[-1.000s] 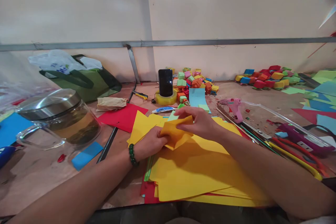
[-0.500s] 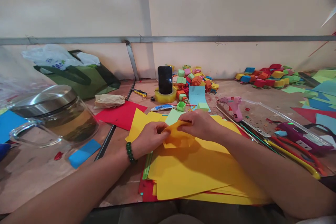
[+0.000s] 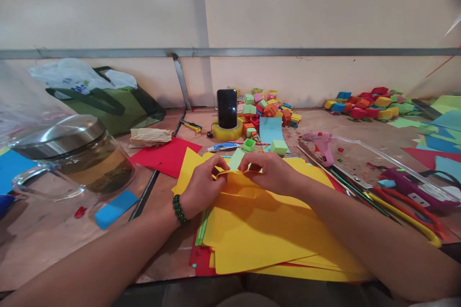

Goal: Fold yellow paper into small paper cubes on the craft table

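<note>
Both hands pinch a small piece of yellow-orange paper (image 3: 239,184) by its upper edge, with a fold along the top. My left hand (image 3: 204,183), wearing a dark green bead bracelet (image 3: 178,209) at the wrist, has thumb and forefinger closed on the left end. At the right end, my right hand (image 3: 272,172) grips with bent fingers. Underneath lies a stack of yellow sheets (image 3: 266,240), with green and red paper edges showing below. Just beyond the fingers are a light green strip (image 3: 236,159), an open green paper box (image 3: 248,145) and a closed pale green paper cube (image 3: 278,147).
A phone (image 3: 227,109) stands on a tape roll (image 3: 226,131) before a pile of paper cubes (image 3: 270,110). To the right lie a pink glue gun (image 3: 320,146), scissors (image 3: 406,211) and a purple power strip (image 3: 406,184). A glass teapot (image 3: 90,168) and blue paper (image 3: 115,209) are left.
My left hand has shifted slightly up and left, and my right hand slightly down. The paper's upper edge, slanted before, now runs nearly level between them.
</note>
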Demonstrator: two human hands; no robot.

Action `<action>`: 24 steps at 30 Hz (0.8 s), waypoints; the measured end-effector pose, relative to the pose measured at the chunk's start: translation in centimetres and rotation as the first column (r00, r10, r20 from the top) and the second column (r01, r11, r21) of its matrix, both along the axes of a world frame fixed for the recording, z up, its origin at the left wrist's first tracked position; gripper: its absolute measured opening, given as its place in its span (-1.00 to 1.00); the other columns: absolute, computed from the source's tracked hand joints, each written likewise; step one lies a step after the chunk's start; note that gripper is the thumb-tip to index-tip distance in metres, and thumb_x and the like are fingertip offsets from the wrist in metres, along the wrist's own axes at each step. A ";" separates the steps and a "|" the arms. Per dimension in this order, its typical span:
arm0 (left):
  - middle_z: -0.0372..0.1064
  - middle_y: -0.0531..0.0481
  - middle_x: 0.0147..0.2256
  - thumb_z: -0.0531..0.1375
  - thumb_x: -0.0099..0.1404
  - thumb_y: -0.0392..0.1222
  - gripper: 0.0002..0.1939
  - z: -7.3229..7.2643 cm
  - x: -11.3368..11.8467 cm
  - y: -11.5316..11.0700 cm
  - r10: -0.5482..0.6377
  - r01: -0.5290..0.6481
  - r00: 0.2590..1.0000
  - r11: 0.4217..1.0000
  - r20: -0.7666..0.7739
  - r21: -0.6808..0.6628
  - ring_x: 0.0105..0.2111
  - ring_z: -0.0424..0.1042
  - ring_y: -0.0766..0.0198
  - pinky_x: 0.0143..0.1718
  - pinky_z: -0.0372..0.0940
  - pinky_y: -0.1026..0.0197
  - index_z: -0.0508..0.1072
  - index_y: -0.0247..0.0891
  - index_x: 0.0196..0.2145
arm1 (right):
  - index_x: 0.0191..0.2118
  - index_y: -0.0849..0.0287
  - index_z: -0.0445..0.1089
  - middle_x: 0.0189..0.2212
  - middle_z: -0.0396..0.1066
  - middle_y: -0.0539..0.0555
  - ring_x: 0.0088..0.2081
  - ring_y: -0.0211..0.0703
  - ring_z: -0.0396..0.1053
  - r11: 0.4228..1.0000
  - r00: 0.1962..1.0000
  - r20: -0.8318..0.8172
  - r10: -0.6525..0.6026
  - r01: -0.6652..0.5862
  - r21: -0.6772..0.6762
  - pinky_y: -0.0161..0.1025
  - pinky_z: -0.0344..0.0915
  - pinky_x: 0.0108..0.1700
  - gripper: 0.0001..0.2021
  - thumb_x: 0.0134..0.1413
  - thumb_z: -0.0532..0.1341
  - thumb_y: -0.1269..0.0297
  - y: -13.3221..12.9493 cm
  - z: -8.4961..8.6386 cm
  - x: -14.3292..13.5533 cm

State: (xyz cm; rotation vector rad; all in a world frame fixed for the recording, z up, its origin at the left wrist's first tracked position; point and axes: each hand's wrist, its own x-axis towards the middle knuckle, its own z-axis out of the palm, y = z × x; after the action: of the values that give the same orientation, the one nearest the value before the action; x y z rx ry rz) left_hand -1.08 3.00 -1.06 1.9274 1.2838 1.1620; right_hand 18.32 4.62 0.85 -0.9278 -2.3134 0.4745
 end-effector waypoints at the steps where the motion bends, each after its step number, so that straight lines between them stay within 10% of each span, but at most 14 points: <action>1: 0.40 0.07 -0.45 0.06 -0.05 -0.37 -0.89 -0.1 -0.1 0.1 0.015 -0.015 1.000 1.000 0.017 0.017 -0.48 0.38 0.34 -0.51 0.25 0.36 0.28 -0.23 -0.48 | -0.42 0.17 0.31 -0.43 0.41 0.00 -0.41 -0.28 0.36 0.998 0.998 -0.029 0.051 -0.050 0.036 -0.37 0.21 -0.35 -0.81 -0.14 0.12 0.61 0.0 0.1 0.1; 7: 0.43 0.02 -0.35 0.05 -0.06 -0.42 -0.83 -0.2 -0.5 -0.2 0.067 -0.067 0.998 0.967 0.011 0.246 -0.28 0.43 0.26 -0.43 0.29 0.32 0.15 -0.19 -0.51 | -0.37 0.14 0.23 -0.10 0.42 0.17 -0.15 -0.14 0.42 0.935 0.991 0.057 0.123 -0.135 0.329 -0.29 0.30 -0.25 -0.77 -0.23 0.11 0.57 -0.4 0.5 0.5; 12: 0.44 0.02 -0.35 0.07 -0.05 -0.42 -0.83 -0.1 -0.6 -0.7 0.050 -0.024 0.997 0.926 -0.059 0.376 -0.34 0.42 0.29 -0.43 0.29 0.31 0.16 -0.19 -0.50 | -0.38 0.14 0.24 -0.18 0.49 0.12 -0.25 -0.16 0.46 0.681 0.990 0.136 0.019 -0.113 0.724 -0.30 0.26 -0.32 -0.80 -0.10 0.06 0.60 -0.6 0.5 0.4; 15: 0.44 0.01 -0.35 0.08 -0.02 -0.42 -0.83 -0.2 -0.5 -0.8 0.030 -0.002 0.998 0.908 -0.060 0.418 -0.35 0.43 0.30 -0.43 0.31 0.32 0.18 -0.19 -0.49 | -0.39 0.14 0.26 -0.23 0.51 0.09 -0.31 -0.21 0.46 0.622 0.988 0.151 -0.021 -0.105 0.776 -0.32 0.24 -0.37 -0.80 -0.01 0.02 0.59 -0.7 0.5 0.2; 20: 0.46 0.01 -0.34 0.08 0.02 -0.45 -0.82 -0.2 -0.4 -0.7 0.022 0.011 0.998 0.874 -0.062 0.486 -0.34 0.45 0.31 -0.40 0.34 0.33 0.19 -0.19 -0.47 | -0.33 0.17 0.34 -0.16 0.48 0.16 -0.25 -0.15 0.46 0.750 0.993 0.110 0.053 -0.112 0.652 -0.27 0.30 -0.31 -0.92 0.07 0.12 0.42 -1.5 0.6 0.0; 24: 0.48 -0.01 -0.30 0.08 0.07 -0.46 -0.81 0.2 -1.0 -0.6 0.032 0.049 0.991 0.813 -0.129 0.580 -0.29 0.48 0.29 -0.32 0.37 0.29 0.19 -0.18 -0.45 | -0.36 0.17 0.35 -0.13 0.44 0.21 -0.14 -0.11 0.43 0.959 0.960 -0.141 0.240 -0.212 0.189 -0.20 0.34 -0.15 -0.81 0.10 0.18 0.15 -1.8 1.5 0.0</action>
State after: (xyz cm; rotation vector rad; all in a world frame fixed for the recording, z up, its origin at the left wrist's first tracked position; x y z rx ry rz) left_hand -2.06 2.40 -0.83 2.4789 1.0477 1.5835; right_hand 18.32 2.79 2.38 -0.5236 -2.2782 0.4190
